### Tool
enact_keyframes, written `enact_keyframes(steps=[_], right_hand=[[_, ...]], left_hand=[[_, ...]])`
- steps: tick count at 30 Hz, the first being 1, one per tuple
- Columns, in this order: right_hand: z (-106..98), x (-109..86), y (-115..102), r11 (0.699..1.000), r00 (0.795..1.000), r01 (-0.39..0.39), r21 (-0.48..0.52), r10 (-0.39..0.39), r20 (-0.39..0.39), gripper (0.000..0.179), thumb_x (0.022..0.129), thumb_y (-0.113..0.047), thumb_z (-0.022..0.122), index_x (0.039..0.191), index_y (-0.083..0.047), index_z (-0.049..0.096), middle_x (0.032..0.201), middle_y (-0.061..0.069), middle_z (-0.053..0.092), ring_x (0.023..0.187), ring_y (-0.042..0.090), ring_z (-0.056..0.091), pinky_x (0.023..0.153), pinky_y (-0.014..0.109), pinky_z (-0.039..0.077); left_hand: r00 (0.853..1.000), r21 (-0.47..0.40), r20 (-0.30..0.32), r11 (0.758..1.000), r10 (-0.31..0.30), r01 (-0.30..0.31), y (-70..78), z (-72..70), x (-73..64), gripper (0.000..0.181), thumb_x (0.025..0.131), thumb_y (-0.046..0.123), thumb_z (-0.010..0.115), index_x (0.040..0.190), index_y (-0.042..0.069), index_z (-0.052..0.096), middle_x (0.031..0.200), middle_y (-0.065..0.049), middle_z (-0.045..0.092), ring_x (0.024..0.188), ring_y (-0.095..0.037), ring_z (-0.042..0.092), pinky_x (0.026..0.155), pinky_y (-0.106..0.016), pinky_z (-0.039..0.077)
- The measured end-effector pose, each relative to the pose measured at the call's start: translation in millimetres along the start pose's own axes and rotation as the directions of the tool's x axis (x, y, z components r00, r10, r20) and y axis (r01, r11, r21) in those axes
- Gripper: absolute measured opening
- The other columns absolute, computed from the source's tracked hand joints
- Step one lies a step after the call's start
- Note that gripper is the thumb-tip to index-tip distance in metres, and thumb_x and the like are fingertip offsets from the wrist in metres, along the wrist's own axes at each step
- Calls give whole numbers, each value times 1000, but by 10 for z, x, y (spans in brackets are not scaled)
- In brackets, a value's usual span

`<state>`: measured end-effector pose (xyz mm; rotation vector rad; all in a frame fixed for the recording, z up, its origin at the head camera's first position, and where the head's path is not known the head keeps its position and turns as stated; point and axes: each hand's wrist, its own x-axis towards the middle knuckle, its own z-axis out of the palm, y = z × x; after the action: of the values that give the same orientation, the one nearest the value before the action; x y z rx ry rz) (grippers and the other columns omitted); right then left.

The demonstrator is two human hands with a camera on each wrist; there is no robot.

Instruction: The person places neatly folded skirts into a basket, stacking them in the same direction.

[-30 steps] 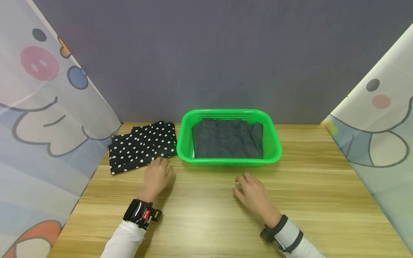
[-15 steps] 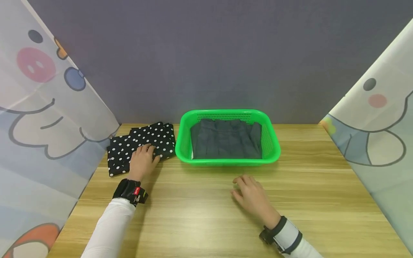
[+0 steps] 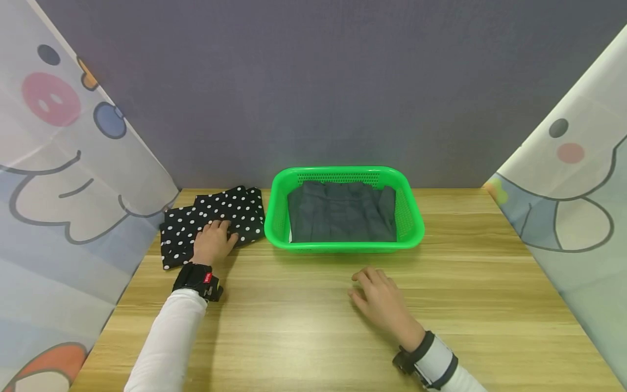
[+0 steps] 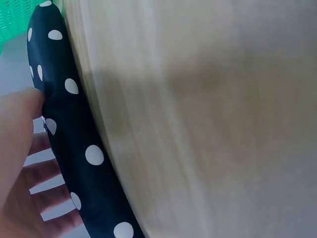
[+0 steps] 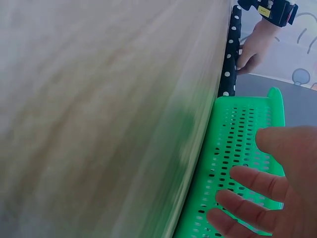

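Observation:
A folded black cloth with white polka dots (image 3: 245, 209) lies on the table to the left of a green basket (image 3: 343, 246). My left hand (image 3: 212, 243) rests on its near part. In the left wrist view, the thumb (image 4: 22, 109) touches the dotted cloth (image 4: 81, 139) near its edge, while the other fingers spread over its top. Grey folded fabric (image 3: 343, 212) lies inside the basket. My right hand (image 3: 384, 305) holds nothing and hovers in front of the basket, fingers loosely bent; its wrist view shows them apart, before the perforated basket wall (image 5: 237, 139).
Beneath everything is a wood-grain table (image 3: 294, 337). A grey panel (image 3: 313, 98) rises behind the basket. Printed cartoon curtains hang on the left (image 3: 49, 147) and right (image 3: 588, 207).
My left hand has moved left and forward from the dotted cloth's near edge onto the cloth. The right hand has hardly moved, and the cloth and basket stay in place.

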<state>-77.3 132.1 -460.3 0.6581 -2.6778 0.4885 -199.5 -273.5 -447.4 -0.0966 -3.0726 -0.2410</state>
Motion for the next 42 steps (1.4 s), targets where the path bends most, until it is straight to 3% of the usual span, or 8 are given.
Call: enact_keyframes(steps=[6,14,22,34,42], right_hand=[[4,-22,-15,1000,999,-14,13,13,35,30,79,-31,71,101,-12,64,96,1,59,86,19,57,67,33,48],[0,-24,-29,1000,999,-13,17,12,49,30,80,-31,70,102,-12,63,98,1,58,88,19,57,69,34,49],[-22,50,-13,997,997,79,0,-79,21,29,78,-28,71,101,-12,63,96,2,60,90,22,59,71,36,50],[-24,182,-92,985,981,172,-5,-170,92,33,78,-30,70,105,-12,63,98,2,59,90,21,59,76,36,50],[51,284,-236,967,959,255,14,-254,125,37,80,-32,69,110,-12,61,103,3,59,97,23,58,84,39,49]], left_hand=[[1000,5,-1,1000,-6,6,12,27,-112,54,88,36,51,126,-2,48,124,-27,46,112,-47,43,87,-61,38],[1000,6,4,999,31,-31,1,-12,-285,54,84,34,56,124,-2,51,122,-27,48,107,-47,47,83,-60,41],[997,25,45,998,60,-61,46,-65,-473,53,83,34,58,123,-1,52,121,-26,49,104,-47,49,80,-60,43],[989,67,-39,988,144,-141,188,-11,-843,50,79,33,64,116,0,58,113,-22,55,97,-42,54,74,-55,47],[976,73,-111,981,189,-182,293,33,-1097,47,75,32,67,110,3,62,105,-15,57,91,-36,55,66,-50,49]])
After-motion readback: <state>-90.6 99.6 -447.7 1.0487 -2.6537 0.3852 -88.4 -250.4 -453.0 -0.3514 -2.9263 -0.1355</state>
